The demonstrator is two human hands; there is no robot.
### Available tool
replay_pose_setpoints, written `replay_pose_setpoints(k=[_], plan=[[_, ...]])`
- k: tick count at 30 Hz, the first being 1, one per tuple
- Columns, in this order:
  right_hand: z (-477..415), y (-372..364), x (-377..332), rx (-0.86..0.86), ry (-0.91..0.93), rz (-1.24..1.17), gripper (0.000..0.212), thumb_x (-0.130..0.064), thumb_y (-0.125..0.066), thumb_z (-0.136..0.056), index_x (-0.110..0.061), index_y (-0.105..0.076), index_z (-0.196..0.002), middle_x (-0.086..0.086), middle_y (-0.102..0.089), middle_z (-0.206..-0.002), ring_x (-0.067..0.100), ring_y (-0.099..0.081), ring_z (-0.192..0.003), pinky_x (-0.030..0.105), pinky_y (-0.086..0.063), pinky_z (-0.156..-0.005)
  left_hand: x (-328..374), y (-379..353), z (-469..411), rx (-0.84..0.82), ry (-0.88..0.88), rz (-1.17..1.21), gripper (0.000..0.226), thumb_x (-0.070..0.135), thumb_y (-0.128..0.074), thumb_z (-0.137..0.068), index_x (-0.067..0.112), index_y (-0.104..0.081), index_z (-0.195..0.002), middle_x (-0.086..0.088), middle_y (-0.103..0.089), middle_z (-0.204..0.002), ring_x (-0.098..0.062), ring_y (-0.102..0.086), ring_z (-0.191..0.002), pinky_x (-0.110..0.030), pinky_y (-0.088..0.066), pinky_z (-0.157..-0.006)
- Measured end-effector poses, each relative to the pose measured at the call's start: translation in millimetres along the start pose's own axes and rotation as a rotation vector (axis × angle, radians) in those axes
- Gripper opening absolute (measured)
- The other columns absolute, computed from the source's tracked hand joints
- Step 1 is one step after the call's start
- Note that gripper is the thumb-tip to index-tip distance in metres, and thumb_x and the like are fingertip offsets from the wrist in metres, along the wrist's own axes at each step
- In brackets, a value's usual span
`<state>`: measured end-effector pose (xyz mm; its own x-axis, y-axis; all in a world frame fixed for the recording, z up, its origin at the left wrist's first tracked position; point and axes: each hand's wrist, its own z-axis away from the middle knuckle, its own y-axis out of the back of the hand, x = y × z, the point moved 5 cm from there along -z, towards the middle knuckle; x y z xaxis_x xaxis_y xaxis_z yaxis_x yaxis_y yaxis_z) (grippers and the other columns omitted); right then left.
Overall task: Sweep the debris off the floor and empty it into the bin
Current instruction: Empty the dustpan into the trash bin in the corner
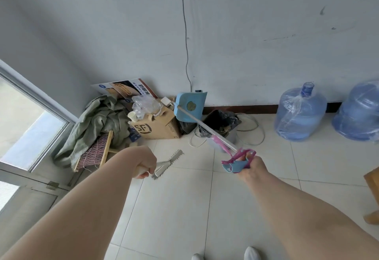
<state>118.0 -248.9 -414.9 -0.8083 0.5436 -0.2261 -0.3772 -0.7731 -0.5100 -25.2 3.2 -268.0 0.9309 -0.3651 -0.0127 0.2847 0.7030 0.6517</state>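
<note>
Both hands are closed on tools: the right hand (249, 166) grips the blue-and-pink handle end of the long-handled dustpan (189, 106), whose blue pan is raised and tipped beside the black-lined bin (220, 124) by the wall, so the emptying step looks to be in hand, and the next move calls for keeping the pan mouth over the bin opening. The left hand (144, 164) is fisted around a pale handle with a toothed piece (168, 164) past it, probably the broom, its head cut off. No debris can be made out on the floor (184, 208), and the pan's contents are hidden.
</note>
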Motion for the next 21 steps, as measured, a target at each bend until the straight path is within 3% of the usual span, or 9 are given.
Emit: replay_pose_setpoints(k=[2, 3, 5, 6, 9, 14, 16, 18, 21], plan=[[2.9, -6.8, 0.8, 0.008, 0.024, 0.146, 0.027, -0.012, -0.042, -0.098, -0.013, -0.049, -0.072, 0.009, -0.062, -0.057, 0.027, -0.058, -0.079, 0.048, -0.049, -0.086, -14.0, -1.0, 0.3, -0.017, 0.012, 0.016, 0.011, -0.007, -0.055, -0.088, 0.002, -0.049, -0.090, -0.015, -0.049, -0.086, -0.022, -0.051, -0.068, -0.020, -0.043, -0.038], [6.0, -11.3, 1.0, 0.035, 0.030, 0.192, 0.026, -0.012, -0.044, -0.097, -0.014, -0.049, -0.071, 0.007, -0.061, -0.052, 0.022, -0.055, -0.073, 0.041, -0.049, -0.076, -19.7, -0.7, 0.7, -0.026, 0.011, 0.022, 0.010, -0.007, -0.054, -0.089, 0.002, -0.049, -0.090, -0.015, -0.048, -0.085, -0.022, -0.051, -0.068, -0.023, -0.043, -0.041], [18.4, -24.1, 0.5, 0.095, 0.068, 0.333, 0.016, -0.013, -0.053, -0.094, -0.013, -0.053, -0.078, 0.006, -0.064, -0.065, 0.018, -0.055, -0.070, 0.034, -0.046, -0.067, -30.9, 1.2, 3.7, -0.038, 0.020, 0.014, 0.008, -0.005, -0.054, -0.091, 0.001, -0.049, -0.088, -0.014, -0.048, -0.084, -0.020, -0.050, -0.066, -0.024, -0.043, -0.045], [23.8, -31.0, 1.1, 0.133, 0.087, 0.417, 0.006, -0.014, -0.059, -0.091, -0.011, -0.056, -0.086, 0.008, -0.065, -0.080, 0.019, -0.059, -0.076, 0.035, -0.049, -0.071, -37.2, 2.3, 5.4, -0.046, 0.027, 0.014, 0.006, -0.004, -0.053, -0.092, 0.001, -0.049, -0.091, -0.013, -0.048, -0.083, -0.019, -0.049, -0.065, -0.023, -0.042, -0.044], [26.1, -50.5, 1.7, 0.165, 0.148, 0.716, 0.031, -0.017, -0.073, -0.081, -0.008, -0.060, -0.108, 0.015, -0.063, -0.104, 0.027, -0.063, -0.098, 0.038, -0.053, -0.092, -60.6, 5.8, 3.3, -0.068, 0.049, 0.066, 0.014, -0.002, -0.050, -0.095, 0.001, -0.045, -0.107, -0.011, -0.047, -0.082, -0.018, -0.048, -0.065, -0.022, -0.042, -0.043], [34.2, -89.4, 14.3, 0.088, 0.347, 1.044, 0.023, -0.011, -0.074, -0.074, -0.002, -0.066, -0.094, 0.017, -0.068, -0.093, 0.029, -0.063, -0.083, 0.033, -0.050, -0.078, -97.1, 8.9, -6.5, -0.073, 0.049, 0.106, 0.014, -0.002, -0.049, -0.095, 0.000, -0.047, -0.108, -0.013, -0.050, -0.083, -0.019, -0.050, -0.063, -0.023, -0.045, -0.046], [40.9, -107.5, 21.8, 0.027, 0.496, 1.225, 0.005, -0.007, -0.072, -0.075, -0.008, -0.068, -0.079, 0.018, -0.068, -0.085, 0.027, -0.062, -0.072, 0.031, -0.048, -0.067, -109.9, 9.8, -11.8, -0.090, 0.064, 0.133, 0.005, -0.003, -0.048, -0.095, -0.001, -0.050, -0.099, -0.012, -0.050, -0.081, -0.019, -0.050, -0.062, -0.023, -0.044, -0.043], [48.3, -123.4, 32.8, -0.008, 0.590, 1.485, 0.012, -0.009, -0.068, -0.075, -0.015, -0.062, -0.066, 0.014, -0.067, -0.078, 0.027, -0.062, -0.070, 0.028, -0.044, -0.062, -121.0, 10.7, -16.3, -0.094, 0.071, 0.143, 0.005, -0.003, -0.048, -0.095, -0.002, -0.052, -0.095, -0.012, -0.051, -0.082, -0.019, -0.051, -0.064, -0.024, -0.045, -0.047], [51.9, -134.3, 52.9, -0.046, 0.617, 1.774, 0.020, -0.010, -0.065, -0.076, -0.016, -0.054, -0.061, 0.005, -0.057, -0.066, 0.021, -0.054, -0.062, 0.021, -0.036, -0.052, -130.3, 10.8, -31.6, -0.070, 0.008, 0.118, 0.028, -0.001, -0.048, -0.096, -0.004, -0.055, -0.123, -0.013, -0.053, -0.098, -0.022, -0.053, -0.085, -0.025, -0.051, -0.066]])
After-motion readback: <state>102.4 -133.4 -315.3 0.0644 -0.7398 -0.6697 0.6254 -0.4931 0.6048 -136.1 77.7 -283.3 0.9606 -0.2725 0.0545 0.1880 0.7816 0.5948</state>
